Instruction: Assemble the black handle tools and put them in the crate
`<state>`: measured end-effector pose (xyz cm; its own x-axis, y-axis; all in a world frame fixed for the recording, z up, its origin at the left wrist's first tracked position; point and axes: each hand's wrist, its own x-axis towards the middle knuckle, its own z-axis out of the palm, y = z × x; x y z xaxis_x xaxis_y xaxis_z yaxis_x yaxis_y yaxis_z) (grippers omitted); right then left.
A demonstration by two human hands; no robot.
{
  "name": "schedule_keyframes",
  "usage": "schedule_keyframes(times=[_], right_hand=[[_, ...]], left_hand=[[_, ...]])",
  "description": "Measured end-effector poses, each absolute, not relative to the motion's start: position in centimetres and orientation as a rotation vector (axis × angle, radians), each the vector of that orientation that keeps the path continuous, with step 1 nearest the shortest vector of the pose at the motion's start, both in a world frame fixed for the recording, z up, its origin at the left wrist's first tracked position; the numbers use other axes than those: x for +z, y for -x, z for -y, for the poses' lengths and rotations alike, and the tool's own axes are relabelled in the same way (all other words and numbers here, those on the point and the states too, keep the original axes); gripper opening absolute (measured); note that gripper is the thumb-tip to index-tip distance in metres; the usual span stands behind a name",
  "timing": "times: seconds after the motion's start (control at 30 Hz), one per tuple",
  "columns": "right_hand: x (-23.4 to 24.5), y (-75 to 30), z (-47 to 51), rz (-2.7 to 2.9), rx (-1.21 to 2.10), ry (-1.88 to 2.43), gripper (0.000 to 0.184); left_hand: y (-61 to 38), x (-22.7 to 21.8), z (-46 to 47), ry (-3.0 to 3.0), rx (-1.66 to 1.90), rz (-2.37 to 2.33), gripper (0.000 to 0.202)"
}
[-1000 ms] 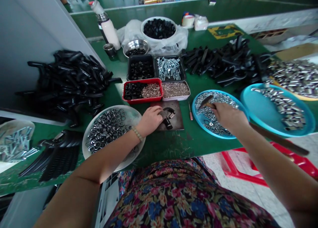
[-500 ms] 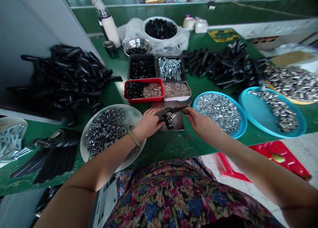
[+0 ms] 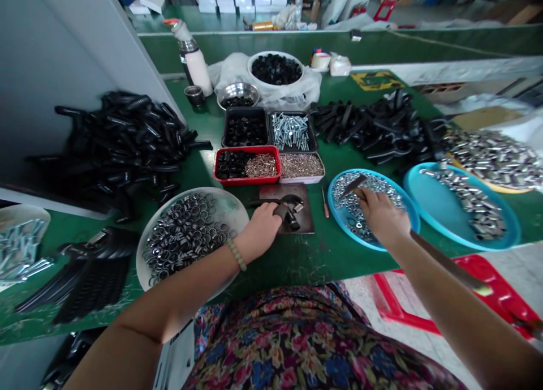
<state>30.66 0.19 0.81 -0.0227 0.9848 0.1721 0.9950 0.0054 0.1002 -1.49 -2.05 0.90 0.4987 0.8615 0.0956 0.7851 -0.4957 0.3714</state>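
Risk, as I judge it: the hammer point(image 3: 353, 185) could scatter nuts point(image 3: 360, 228) if the right hand point(image 3: 384, 215) dips; the black part point(image 3: 291, 218) could skid off the metal plate point(image 3: 275, 191) if the left hand point(image 3: 263, 227) loosens.

Pose: left, fingers together over the part's left side; right, curled round hammer near its head, fingertips unclear.

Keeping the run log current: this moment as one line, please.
left hand: holding black part at metal plate | right hand: gripping hammer, head over blue tray | screwdriver: lying between plate and tray
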Motion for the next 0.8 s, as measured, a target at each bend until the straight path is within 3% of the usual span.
schedule_keyframes(times=[0.17, 0.37, 0.53, 0.8], right_hand=[[1.5, -27.8, -6.1, 2.317, -0.283, 1.799, 0.036], [2.3, -20.1, -14.3, 2.692, -0.178, 1.605, 0.026], [1.3, -19.6, -15.4, 2.727, -0.191, 1.543, 0.024], [0.6, -21.3, -15.5, 2.593, -0.11, 1.601, 0.02]], left_hand=[[0.3, 1.9, 0.9, -2.038, 0.414, -1.359, 0.028], [1.3, 2.2, -0.5, -2.494, 0.08, -1.572, 0.028], [-1.8, 3.8, -8.8, -2.632, 0.287, -1.682, 0.03], [-6.0, 1.8, -15.2, -2.609, 0.223, -1.617, 0.023]])
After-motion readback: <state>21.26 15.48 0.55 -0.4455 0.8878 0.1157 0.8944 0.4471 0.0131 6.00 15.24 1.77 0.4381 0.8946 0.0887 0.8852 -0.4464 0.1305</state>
